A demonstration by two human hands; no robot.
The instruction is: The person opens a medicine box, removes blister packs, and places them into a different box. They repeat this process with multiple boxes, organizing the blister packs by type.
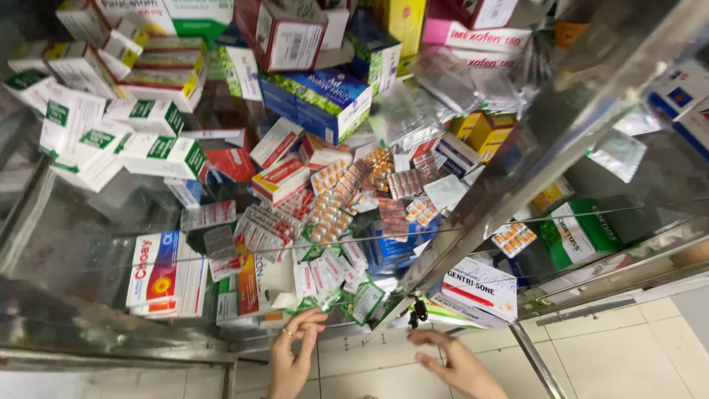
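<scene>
Glass shelves inside a metal-framed display cabinet [517, 159] fill most of the view, and they are crowded with medicine boxes and loose blister strips piled without order above a pale tiled floor [628, 355]. Near the lower edge, the left hand [292, 351] reaches up to the front rim of the glass shelf [88, 244], its fingers loosely spread and its grip holding nothing, fingertips just beside a cluster of small green-and-white sachets [354, 295]. The right hand [450, 358] is open too, palm down and fingers apart, hovering just below a small dark key or latch [417, 310] that hangs at the corner of the metal frame. Neither hand closes on anything. Above the sachets, a heap of orange and red blister strips [332, 207] leans toward the front edge, with a white-and-red box [166, 273] to one side and a blue box [317, 100] resting higher up at a tilt. The risk, as I judge it, lies in that loose heap: a nudge to the sachets or a jolt to the shelf could send strips sliding over the rim onto the floor. Tilted boxes higher up could follow if the frame is shaken while the latch is handled.
</scene>
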